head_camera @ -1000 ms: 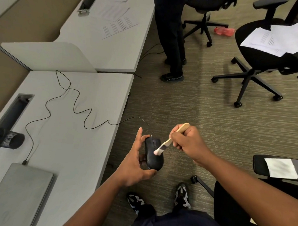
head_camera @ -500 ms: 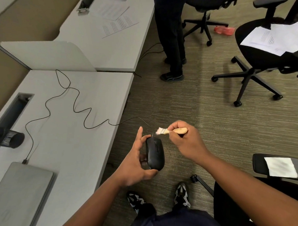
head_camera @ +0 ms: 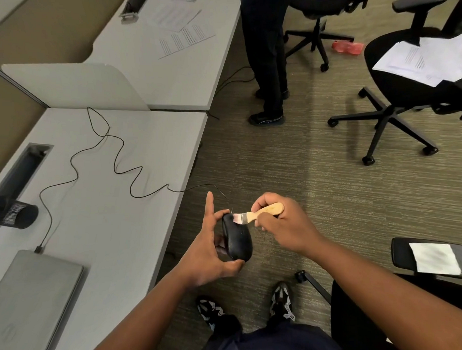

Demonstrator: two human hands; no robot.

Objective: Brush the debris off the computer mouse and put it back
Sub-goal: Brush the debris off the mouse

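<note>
A black wired computer mouse point(head_camera: 238, 240) is held over the carpet, just off the desk's right edge, by my left hand point(head_camera: 208, 249); the thumb is under its near end and the index finger sticks up. My right hand point(head_camera: 280, 222) grips a small wooden-handled brush point(head_camera: 260, 213), whose pale bristles touch the far end of the mouse. The mouse's thin black cable point(head_camera: 114, 159) snakes across the grey desk point(head_camera: 122, 223) to a closed grey laptop point(head_camera: 28, 295).
A black mesh pen cup point(head_camera: 16, 215) lies by the desk's cable slot. A person's legs point(head_camera: 266, 65) stand ahead on the carpet. Black office chairs point(head_camera: 403, 87) with papers sit at the right; another chair's armrest point(head_camera: 432, 257) is close by my right arm.
The brush swept from the mouse's middle up past its far end, then came back down onto the far end. The mouse tilted slightly in my left hand.
</note>
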